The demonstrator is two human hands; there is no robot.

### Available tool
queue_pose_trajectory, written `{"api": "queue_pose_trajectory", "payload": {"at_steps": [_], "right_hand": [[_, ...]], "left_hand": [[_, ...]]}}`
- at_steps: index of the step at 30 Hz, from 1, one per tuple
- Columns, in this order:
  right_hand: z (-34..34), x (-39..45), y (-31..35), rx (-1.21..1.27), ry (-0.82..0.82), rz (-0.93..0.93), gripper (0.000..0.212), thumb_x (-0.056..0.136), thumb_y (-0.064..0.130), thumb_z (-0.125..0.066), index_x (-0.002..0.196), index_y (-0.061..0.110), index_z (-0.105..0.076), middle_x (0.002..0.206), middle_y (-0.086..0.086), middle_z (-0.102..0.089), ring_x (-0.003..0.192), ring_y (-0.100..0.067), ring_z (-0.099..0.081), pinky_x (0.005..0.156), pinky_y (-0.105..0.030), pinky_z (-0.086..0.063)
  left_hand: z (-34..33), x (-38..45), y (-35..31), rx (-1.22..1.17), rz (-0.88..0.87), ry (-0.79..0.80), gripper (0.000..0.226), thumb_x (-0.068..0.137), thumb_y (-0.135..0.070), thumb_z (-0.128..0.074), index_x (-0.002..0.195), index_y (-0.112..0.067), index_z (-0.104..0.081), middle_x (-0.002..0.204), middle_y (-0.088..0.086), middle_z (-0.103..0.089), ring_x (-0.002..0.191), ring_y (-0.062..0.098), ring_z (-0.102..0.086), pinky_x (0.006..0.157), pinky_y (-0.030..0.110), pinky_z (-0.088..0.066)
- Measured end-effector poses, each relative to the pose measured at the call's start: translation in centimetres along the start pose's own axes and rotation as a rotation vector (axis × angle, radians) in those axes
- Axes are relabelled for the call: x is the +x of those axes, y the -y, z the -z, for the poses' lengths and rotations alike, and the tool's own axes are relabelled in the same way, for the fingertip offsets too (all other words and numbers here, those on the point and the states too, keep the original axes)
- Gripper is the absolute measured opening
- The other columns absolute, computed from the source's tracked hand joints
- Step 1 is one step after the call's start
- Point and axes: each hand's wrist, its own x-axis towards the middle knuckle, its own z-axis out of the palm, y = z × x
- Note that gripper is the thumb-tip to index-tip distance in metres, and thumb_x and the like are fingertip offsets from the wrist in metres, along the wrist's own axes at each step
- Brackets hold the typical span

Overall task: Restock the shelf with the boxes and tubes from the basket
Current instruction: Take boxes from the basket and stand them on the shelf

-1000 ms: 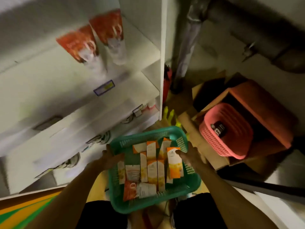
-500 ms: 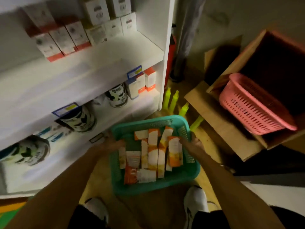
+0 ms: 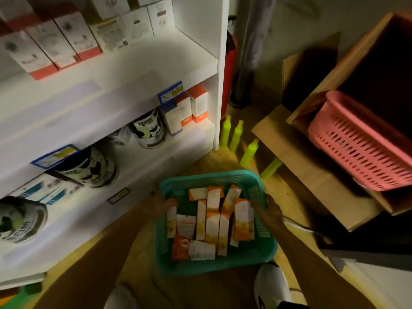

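The left hand (image 3: 163,202) grips the left rim of the teal slotted plastic basket (image 3: 214,267), and the right hand (image 3: 270,210) grips the opposite rim, fingers hooked over each edge as far as the dim light shows. A grip on both sides looks chosen to keep the load level. Between the two hands, inside the basket, lie the orange-and-white cardboard boxes (image 3: 211,221), packed side by side on their backs, with an orange-and-white squeeze tube (image 3: 181,247) near the edge closest to the person, so nothing has been lifted out yet. Up and away from the left hand stands the white shelf unit (image 3: 124,70), where similar orange-and-white boxes (image 3: 191,108) are already stocked beside a bare stretch of board, probably the destination. Beyond the right hand a pink plastic basket (image 3: 361,150) sits tilted in a brown cardboard carton (image 3: 312,175).
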Motion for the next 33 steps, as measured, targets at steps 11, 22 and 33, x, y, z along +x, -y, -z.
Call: {"api": "queue_pose_trajectory", "payload": {"at_steps": [11,22,33], "right_hand": [[-6.6,-1.0,2.3,-0.484,0.013,0.415,0.078,0.091,0.042,-0.058,0.155,0.015,-0.021,0.161,-0.011,-0.021,0.147,-0.033,-0.022,0.117,-0.052,-0.027],[-5.1,0.2,1.0,-0.489,0.111,0.413,0.083,0.088,0.037,-0.067,0.155,0.015,-0.023,0.160,-0.011,-0.022,0.142,-0.032,-0.032,0.110,-0.046,-0.038],[-6.1,-1.2,0.0,-0.417,0.079,0.400,0.038,0.080,0.022,-0.070,0.113,0.018,-0.052,0.116,-0.007,-0.058,0.106,-0.028,-0.058,0.084,-0.039,-0.050]], "left_hand": [[-5.7,0.5,-8.6,0.514,-0.249,-0.186,0.077,0.087,-0.052,-0.061,0.149,-0.017,-0.033,0.154,0.016,-0.029,0.138,0.038,-0.036,0.108,0.054,-0.040],[-12.7,-0.2,-7.9,0.955,-0.361,0.191,0.069,0.089,-0.035,-0.063,0.149,-0.016,-0.033,0.149,0.011,-0.037,0.126,0.033,-0.048,0.091,0.046,-0.050],[-13.7,-0.1,-7.4,0.827,-0.373,0.056,0.049,0.093,-0.020,-0.063,0.137,-0.015,-0.041,0.146,0.011,-0.034,0.127,0.031,-0.046,0.092,0.042,-0.051]]}}
